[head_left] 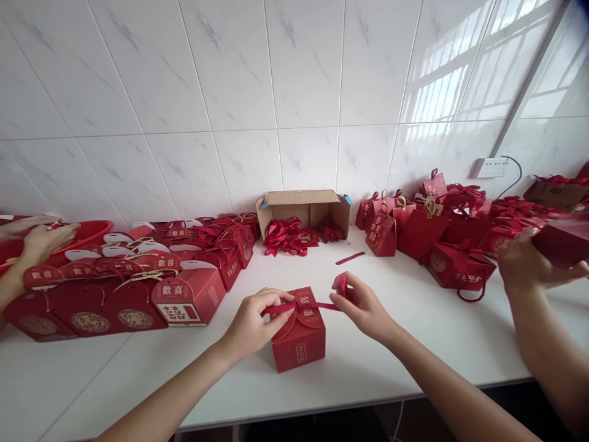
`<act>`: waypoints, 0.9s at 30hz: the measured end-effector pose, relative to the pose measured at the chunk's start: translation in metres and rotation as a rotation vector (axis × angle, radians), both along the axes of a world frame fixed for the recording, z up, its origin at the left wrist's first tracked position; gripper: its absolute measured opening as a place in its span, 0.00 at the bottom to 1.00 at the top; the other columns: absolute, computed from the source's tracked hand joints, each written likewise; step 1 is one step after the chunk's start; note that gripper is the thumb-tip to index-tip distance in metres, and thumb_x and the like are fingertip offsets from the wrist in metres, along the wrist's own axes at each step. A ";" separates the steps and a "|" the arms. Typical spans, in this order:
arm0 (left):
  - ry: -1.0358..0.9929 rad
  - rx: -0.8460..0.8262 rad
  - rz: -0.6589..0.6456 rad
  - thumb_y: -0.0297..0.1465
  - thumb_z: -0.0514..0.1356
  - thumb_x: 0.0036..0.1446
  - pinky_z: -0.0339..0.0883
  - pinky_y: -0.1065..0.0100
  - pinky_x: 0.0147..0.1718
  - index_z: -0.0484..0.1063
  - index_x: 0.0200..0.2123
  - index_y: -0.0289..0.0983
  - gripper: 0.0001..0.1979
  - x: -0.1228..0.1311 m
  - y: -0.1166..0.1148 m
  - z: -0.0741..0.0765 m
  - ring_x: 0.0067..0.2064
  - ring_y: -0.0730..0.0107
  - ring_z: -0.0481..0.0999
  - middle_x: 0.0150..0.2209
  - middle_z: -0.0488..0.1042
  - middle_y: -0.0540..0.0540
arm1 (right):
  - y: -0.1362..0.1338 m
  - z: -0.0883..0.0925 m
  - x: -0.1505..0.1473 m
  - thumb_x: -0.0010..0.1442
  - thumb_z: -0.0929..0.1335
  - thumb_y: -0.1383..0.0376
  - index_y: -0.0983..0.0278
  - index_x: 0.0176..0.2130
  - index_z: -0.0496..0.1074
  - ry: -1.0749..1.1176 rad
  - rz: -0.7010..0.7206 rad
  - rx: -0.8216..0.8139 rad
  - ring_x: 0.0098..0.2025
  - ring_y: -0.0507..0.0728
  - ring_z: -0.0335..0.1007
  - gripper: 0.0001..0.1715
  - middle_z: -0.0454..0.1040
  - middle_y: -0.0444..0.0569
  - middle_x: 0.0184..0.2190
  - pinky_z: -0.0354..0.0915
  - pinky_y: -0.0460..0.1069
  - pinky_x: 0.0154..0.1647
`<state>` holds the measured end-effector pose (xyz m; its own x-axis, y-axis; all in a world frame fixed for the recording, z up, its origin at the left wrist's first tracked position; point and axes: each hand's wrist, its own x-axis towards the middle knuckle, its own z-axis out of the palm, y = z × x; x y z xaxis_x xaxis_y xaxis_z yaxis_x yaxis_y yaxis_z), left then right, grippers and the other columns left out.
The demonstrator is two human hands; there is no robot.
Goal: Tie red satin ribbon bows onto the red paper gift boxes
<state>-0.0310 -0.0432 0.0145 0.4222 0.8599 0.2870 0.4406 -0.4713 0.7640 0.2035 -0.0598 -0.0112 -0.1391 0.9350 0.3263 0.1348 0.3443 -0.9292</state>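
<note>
A small red gift box (301, 344) with gold lettering stands on the white table in front of me. Across its folded top runs a dark red ribbon (327, 306). My left hand (255, 316) pinches one end of the ribbon at the box's upper left, its fingers close against the lid. On the other side, my right hand (363, 304) is closed on the ribbon's other end, a loop of it showing between thumb and fingers. This hand is a little to the right of the box, off the lid.
An open cardboard carton (304, 212) with bundled red ribbons (289, 236) stands by the tiled wall. Rows of red boxes (188, 294) fill the left; more boxes and bags (421, 233) are right. A loose ribbon (350, 258) lies behind. Other people's hands (519, 261) work at both sides.
</note>
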 end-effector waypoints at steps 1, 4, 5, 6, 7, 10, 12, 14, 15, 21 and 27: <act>-0.043 -0.057 -0.003 0.32 0.60 0.51 0.65 0.65 0.39 0.66 0.26 0.38 0.06 -0.002 0.001 0.005 0.42 0.62 0.73 0.43 0.76 0.43 | 0.000 0.001 0.002 0.56 0.64 0.64 0.62 0.33 0.63 0.094 0.058 -0.030 0.25 0.50 0.53 0.03 0.58 0.41 0.26 0.54 0.47 0.27; -0.245 -0.180 -0.011 0.35 0.58 0.53 0.63 0.67 0.36 0.71 0.39 0.38 0.11 -0.010 0.007 0.023 0.38 0.67 0.70 0.42 0.74 0.44 | 0.004 0.011 0.005 0.54 0.61 0.67 0.63 0.32 0.65 0.391 0.212 -0.088 0.24 0.48 0.51 0.05 0.61 0.43 0.29 0.54 0.47 0.27; -0.334 -0.196 -0.004 0.34 0.57 0.53 0.62 0.68 0.33 0.72 0.37 0.37 0.09 -0.011 0.010 0.031 0.35 0.69 0.69 0.40 0.74 0.45 | 0.005 0.017 0.004 0.54 0.60 0.67 0.63 0.31 0.66 0.477 0.243 -0.090 0.22 0.48 0.51 0.06 0.62 0.43 0.30 0.54 0.48 0.27; -0.426 -0.205 0.008 0.33 0.56 0.54 0.60 0.69 0.30 0.72 0.32 0.37 0.08 -0.011 0.013 0.039 0.32 0.71 0.67 0.37 0.74 0.45 | 0.007 0.024 0.002 0.55 0.60 0.66 0.63 0.30 0.66 0.542 0.255 -0.080 0.22 0.48 0.50 0.06 0.63 0.43 0.30 0.55 0.48 0.26; -0.512 -0.210 0.018 0.32 0.56 0.53 0.58 0.70 0.28 0.71 0.26 0.36 0.08 -0.010 0.015 0.046 0.29 0.73 0.64 0.34 0.73 0.45 | 0.008 0.033 0.000 0.57 0.61 0.64 0.63 0.29 0.66 0.578 0.249 -0.061 0.22 0.48 0.51 0.08 0.63 0.43 0.29 0.56 0.48 0.26; -0.719 -0.188 0.008 0.31 0.59 0.52 0.56 0.70 0.25 0.68 0.20 0.35 0.11 -0.003 0.020 0.068 0.28 0.73 0.64 0.30 0.73 0.46 | 0.013 0.063 -0.010 0.60 0.64 0.58 0.63 0.28 0.68 0.532 0.202 0.025 0.25 0.50 0.59 0.14 0.66 0.44 0.28 0.60 0.48 0.30; -0.811 -0.157 0.010 0.32 0.62 0.51 0.60 0.70 0.27 0.73 0.24 0.35 0.08 0.005 0.021 0.081 0.31 0.72 0.67 0.31 0.74 0.46 | 0.016 0.081 -0.018 0.60 0.66 0.56 0.63 0.28 0.71 0.448 0.188 0.105 0.31 0.52 0.64 0.15 0.68 0.45 0.29 0.62 0.48 0.35; -0.856 -0.129 0.025 0.34 0.64 0.50 0.63 0.69 0.32 0.77 0.31 0.35 0.07 0.012 0.020 0.090 0.34 0.70 0.70 0.33 0.75 0.46 | 0.020 0.096 -0.026 0.59 0.67 0.55 0.63 0.29 0.73 0.391 0.173 0.178 0.34 0.53 0.65 0.15 0.70 0.46 0.29 0.62 0.48 0.38; -0.860 -0.119 0.028 0.34 0.65 0.50 0.65 0.69 0.35 0.78 0.33 0.35 0.09 0.016 0.019 0.093 0.36 0.70 0.71 0.34 0.76 0.46 | 0.021 0.102 -0.030 0.58 0.67 0.55 0.62 0.30 0.74 0.376 0.170 0.204 0.35 0.53 0.66 0.14 0.71 0.46 0.29 0.63 0.49 0.39; -0.819 -0.053 -0.049 0.35 0.67 0.49 0.64 0.59 0.50 0.79 0.40 0.38 0.14 0.031 0.013 0.100 0.45 0.61 0.76 0.37 0.80 0.45 | 0.023 0.112 -0.049 0.59 0.66 0.53 0.61 0.35 0.75 0.322 0.253 0.198 0.37 0.55 0.70 0.15 0.75 0.47 0.32 0.66 0.51 0.42; -0.798 -0.030 0.008 0.39 0.67 0.48 0.66 0.56 0.49 0.79 0.39 0.37 0.17 0.035 0.009 0.103 0.45 0.59 0.77 0.37 0.80 0.44 | 0.021 0.111 -0.050 0.60 0.65 0.52 0.59 0.37 0.76 0.275 0.263 0.186 0.41 0.56 0.71 0.16 0.76 0.46 0.35 0.66 0.52 0.46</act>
<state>0.0043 -0.0346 0.1174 0.0926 0.8741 0.4769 -0.2416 -0.4450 0.8624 0.1537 -0.0384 0.0999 -0.2495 0.8011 0.5441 -0.2243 0.4988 -0.8372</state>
